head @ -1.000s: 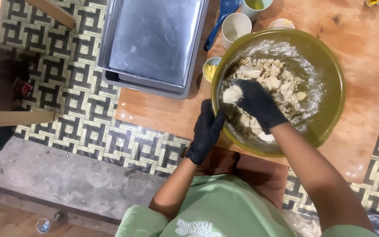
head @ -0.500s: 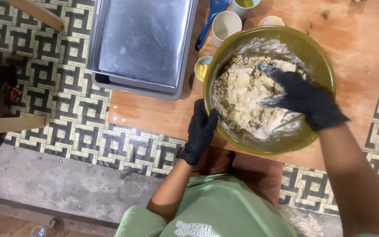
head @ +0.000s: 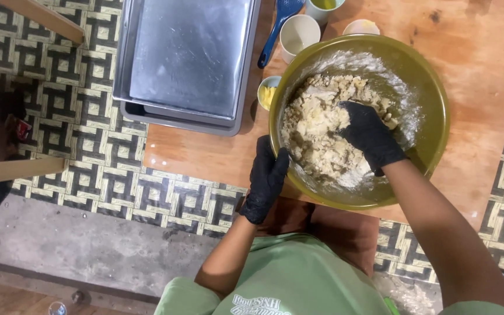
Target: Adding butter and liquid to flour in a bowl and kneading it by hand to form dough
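Right hand [head: 370,139] first: I see it in a black glove, down inside the big green bowl [head: 433,99]. Its fingers are curled and pressed into the crumbly pale dough [head: 316,137], grabbing a lump of it. The dough sits mostly in the left and middle part of the bowl, and white flour dusts the bowl's inside wall on the far side.

Now the left hand [head: 266,178]. It wears a black glove too. It is wrapped on the near left rim of the bowl, fingers bent over the edge and gripping it.

The bowl stands on the brown wooden worktop [head: 485,52], at its near edge. To the left of the bowl I see a small cup with yellow stuff [head: 268,93] in it, just beside the rim. Farther away stands a white cup [head: 298,34], and next to it lies a blue scoop [head: 281,20]. Another small round dish [head: 361,27] sits just past the far rim of the bowl, and part of one more cup [head: 323,6] shows at the top edge.

On the left end of the worktop lie grey metal baking trays [head: 188,58], stacked one in the other. Under it all is a mat with a black and white square pattern [head: 71,111]. I also see a green shirt [head: 287,280] at the near edge.
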